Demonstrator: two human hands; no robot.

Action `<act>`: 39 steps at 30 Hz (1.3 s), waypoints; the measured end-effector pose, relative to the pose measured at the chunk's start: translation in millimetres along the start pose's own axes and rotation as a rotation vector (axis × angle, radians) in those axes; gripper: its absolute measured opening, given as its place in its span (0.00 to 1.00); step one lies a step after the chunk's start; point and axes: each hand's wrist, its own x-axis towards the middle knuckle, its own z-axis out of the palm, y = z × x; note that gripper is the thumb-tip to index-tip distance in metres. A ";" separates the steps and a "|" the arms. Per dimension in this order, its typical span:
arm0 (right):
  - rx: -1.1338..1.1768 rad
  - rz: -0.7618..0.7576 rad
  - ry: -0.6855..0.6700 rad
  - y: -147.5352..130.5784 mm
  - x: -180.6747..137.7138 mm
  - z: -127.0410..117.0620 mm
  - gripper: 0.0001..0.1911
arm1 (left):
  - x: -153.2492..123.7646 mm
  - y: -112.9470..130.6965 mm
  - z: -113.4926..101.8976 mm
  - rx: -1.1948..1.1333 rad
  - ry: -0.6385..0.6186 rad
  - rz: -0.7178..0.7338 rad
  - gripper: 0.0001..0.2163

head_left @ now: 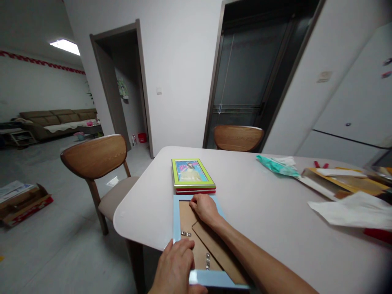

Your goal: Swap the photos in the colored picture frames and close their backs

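Note:
A light-blue picture frame (177, 216) lies face down at the table's near edge, its brown backing board (185, 218) showing. A slanted stand flap (219, 247) and small metal hangers (185, 234) sit on that board. My left hand (177, 261) grips the frame's lower left side, thumb at the near rail. At the far end my right hand (202, 208) is closed, fingertips pressed together at the board's top edge; whatever they pinch is hidden. Just beyond lies a green picture frame (208, 179) with a picture of a figure in a dress, stacked on red frames (196, 191).
On the white table's (260, 212) right side lie a teal packet (275, 166), white paper (352, 210), an open cardboard box (321, 183) and red-handled items (321, 165). Wooden chairs (94, 157) stand at the left and far sides. An open carton (24, 204) rests on the floor.

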 end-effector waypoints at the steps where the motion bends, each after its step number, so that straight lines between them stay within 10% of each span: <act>1: -0.009 0.008 0.003 0.2 0.2 1.0 0.08 | -0.2 0.6 0.0 -0.002 -0.004 -0.007 0.19; 32: 0.228 0.010 0.042 14.1 3.5 -12.4 0.06 | -1.5 10.8 2.0 -0.043 0.013 -0.057 0.23; 39: 0.516 0.175 0.252 62.5 -36.3 -44.0 0.18 | -4.5 14.9 -8.8 -0.155 0.097 -0.042 0.12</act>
